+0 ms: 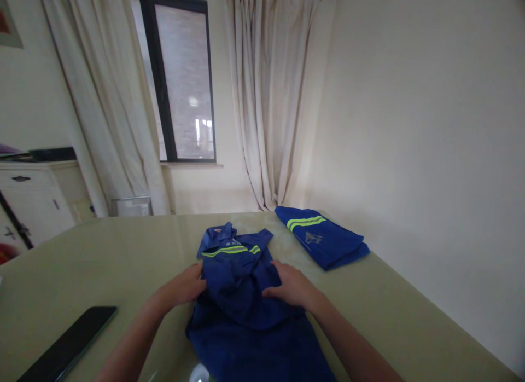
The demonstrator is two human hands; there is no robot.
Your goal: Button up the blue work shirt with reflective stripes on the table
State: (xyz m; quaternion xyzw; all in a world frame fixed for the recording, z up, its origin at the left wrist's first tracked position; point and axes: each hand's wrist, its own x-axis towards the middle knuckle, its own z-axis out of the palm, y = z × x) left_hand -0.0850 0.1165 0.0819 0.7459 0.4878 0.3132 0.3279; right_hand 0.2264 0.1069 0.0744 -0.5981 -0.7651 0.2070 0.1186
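Note:
A dark blue work jacket (254, 327) with yellow-green reflective stripes lies lengthwise on the table, its collar at the far end and its body bunched in the middle. On its left edge, my left hand (189, 283) grips the cloth, with the fingertips partly hidden by the fabric. Opposite it, my right hand (293, 284) holds the right edge, thumb on top of the folds. The jacket's near end runs out of the bottom of the view. Farther right lies a folded blue garment (324, 239) with similar stripes and a pale print, apart from both hands.
A pale green table (135, 250) reaches to the wall on the right. A black flat device, perhaps a phone (69, 343), lies at the near left. Beyond the table are a window (184, 86), cream curtains (270, 97) and a white cabinet (36, 196).

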